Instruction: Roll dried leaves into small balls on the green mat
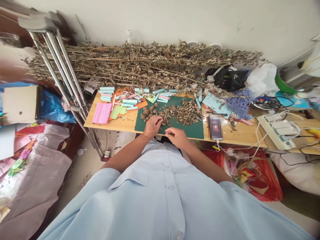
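Note:
My left hand (152, 126) is over the front of a green cutting mat (142, 124), its fingers pressed together beside loose dried leaves. Whatever may be in that pinch is too small to make out. Just right of it, my right hand (176, 136) is closed at the mat's front edge, fingers curled toward the thumb; any contents are hidden. Several brown balls of rolled dried leaves (147, 114) are grouped beyond my left hand. A heap of crumbled dried leaves (188, 111) spreads over the mat's right half, with a smaller pile (165, 116) between the hands and the heap.
Long dried stalks (140, 63) lie along the wall. Coloured paper tubes (130, 101) and a pink sheet (102, 113) lie left of the mat. At right are a phone (215, 126) with a cable and a power strip (277, 130). Metal crutches (65, 73) lean at left.

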A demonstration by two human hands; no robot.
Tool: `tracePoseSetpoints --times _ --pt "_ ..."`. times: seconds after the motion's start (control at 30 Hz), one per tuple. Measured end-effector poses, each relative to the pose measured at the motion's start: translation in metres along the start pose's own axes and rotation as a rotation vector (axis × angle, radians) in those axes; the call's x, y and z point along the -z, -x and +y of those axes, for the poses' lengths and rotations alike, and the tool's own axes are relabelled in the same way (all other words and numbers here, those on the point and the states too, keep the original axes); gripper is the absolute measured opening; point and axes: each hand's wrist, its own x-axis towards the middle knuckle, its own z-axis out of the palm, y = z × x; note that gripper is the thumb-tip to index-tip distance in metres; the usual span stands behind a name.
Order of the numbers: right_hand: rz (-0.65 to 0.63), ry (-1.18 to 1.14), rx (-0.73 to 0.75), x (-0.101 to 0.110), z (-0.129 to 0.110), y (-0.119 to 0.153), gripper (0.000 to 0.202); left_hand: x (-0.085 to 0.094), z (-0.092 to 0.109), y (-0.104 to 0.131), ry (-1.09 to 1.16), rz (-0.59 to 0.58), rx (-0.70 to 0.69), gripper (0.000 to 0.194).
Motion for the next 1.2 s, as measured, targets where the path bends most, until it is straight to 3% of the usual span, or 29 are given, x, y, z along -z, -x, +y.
tracePoseSetpoints --times 0.17,0.3,0.4,0.5,0.7,0.83,1.03,1.2 --pt "-0.138 0.163 0.077 -0.002 0.003 0.014 0.016 -0.001 -0.001 0.000 0.028 -0.014 -0.036 0.022" --pt "0.004 0.143 0.028 0.011 0.007 0.002 0.017 -0.002 -0.003 0.001 0.024 -0.016 -0.048 0.027" --pt "0.156 0.164 0.017 0.024 0.013 -0.022 0.021 -0.003 -0.004 0.003 0.016 0.001 -0.048 0.030" --pt "0.228 0.221 0.027 0.033 0.017 -0.056 0.024 -0.004 -0.006 0.004 0.017 0.014 -0.090 0.031" --pt "0.178 0.403 0.082 0.033 0.015 -0.126 0.032 -0.002 -0.008 0.000 -0.051 -0.006 -0.159 0.027" --pt "0.104 0.451 0.058 0.028 0.019 -0.153 0.040 -0.002 -0.007 -0.001 -0.072 -0.016 -0.164 0.027" --pt "0.021 0.537 0.109 0.029 0.028 -0.156 0.039 -0.004 -0.008 -0.001 -0.077 -0.032 -0.139 0.030" --pt "0.077 0.562 0.109 0.034 0.028 -0.158 0.035 -0.004 -0.008 -0.001 -0.052 -0.030 -0.157 0.029"
